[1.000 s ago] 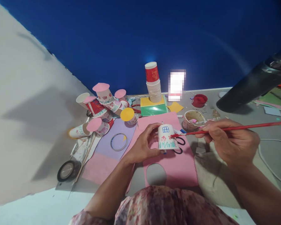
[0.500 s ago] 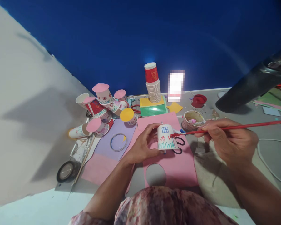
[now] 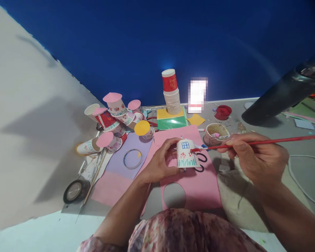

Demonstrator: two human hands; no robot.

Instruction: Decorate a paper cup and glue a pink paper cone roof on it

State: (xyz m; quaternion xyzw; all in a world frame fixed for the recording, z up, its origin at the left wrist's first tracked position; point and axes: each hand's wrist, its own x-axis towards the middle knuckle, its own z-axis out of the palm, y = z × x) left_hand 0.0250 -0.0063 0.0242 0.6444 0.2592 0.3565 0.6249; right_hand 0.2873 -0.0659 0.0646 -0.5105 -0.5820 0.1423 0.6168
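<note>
My left hand point(image 3: 164, 161) grips a white paper cup point(image 3: 187, 157), turned upside down, from its left side. A blue window, red flower dabs and green grass strokes are painted on the cup. In my right hand point(image 3: 257, 157) is a red-handled paintbrush point(image 3: 241, 144), held like a pen. Its red bristles meet the right side of the cup, beside the flower dabs. Below the cup lies a sheet of pink paper point(image 3: 204, 189) with a round hole and black scissor handles point(image 3: 202, 162) on it.
Decorated cups with pink paper tops point(image 3: 112, 98) crowd the left. A cup stack point(image 3: 172, 99) stands at the back, a red paint pot point(image 3: 222, 112) and used cup point(image 3: 216, 132) to its right. Black tape point(image 3: 73, 191) lies front left; a dark cylinder point(image 3: 278, 92) leans at right.
The brush tip has shifted very slightly left and up on the cup. Both hands keep their holds, and everything else stays in place.
</note>
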